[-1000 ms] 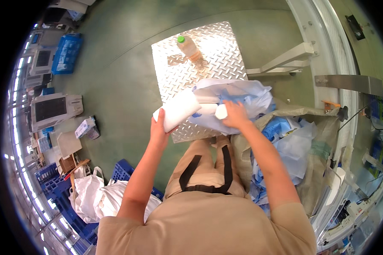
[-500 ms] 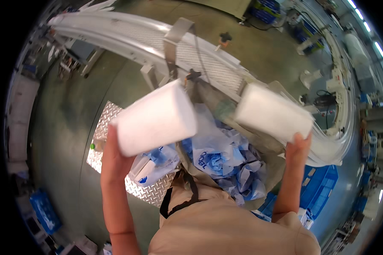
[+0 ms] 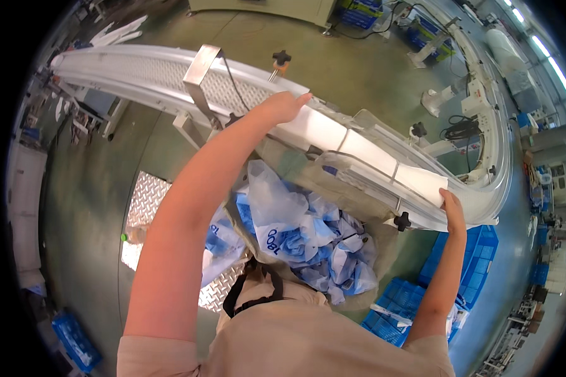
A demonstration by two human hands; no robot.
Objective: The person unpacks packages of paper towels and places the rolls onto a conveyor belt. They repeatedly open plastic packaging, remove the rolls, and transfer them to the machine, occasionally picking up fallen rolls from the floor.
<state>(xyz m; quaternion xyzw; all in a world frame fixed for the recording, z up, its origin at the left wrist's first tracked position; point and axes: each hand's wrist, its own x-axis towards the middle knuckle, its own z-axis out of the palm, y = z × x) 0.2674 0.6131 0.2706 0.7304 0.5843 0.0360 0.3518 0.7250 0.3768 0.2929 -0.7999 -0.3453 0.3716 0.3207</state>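
Note:
White rolls lie end to end along the conveyor (image 3: 233,90). Over the left end of the row, my left hand (image 3: 287,107) closes on a white roll (image 3: 314,127), its fingers partly hidden behind it. At the other end, my right hand (image 3: 451,210) grips a second white roll (image 3: 419,182), with the thumb against its end face. Between them a middle white stretch (image 3: 368,151) sits under thin metal bars; I cannot tell whether it is a separate roll. Both arms reach forward over an open cloth bag (image 3: 383,248).
Crumpled blue-and-white plastic film (image 3: 283,220) fills the bag below the conveyor. A metal bracket (image 3: 202,66) arches over the belt on the left, and black knobs (image 3: 402,220) stick out. Blue crates (image 3: 393,308) stand at the lower right; a diamond-plate step (image 3: 146,200) is at left.
Both white rolls, held up above the bag half a second ago, have moved forward onto the conveyor. My left hand has swung up and to the right with its roll.

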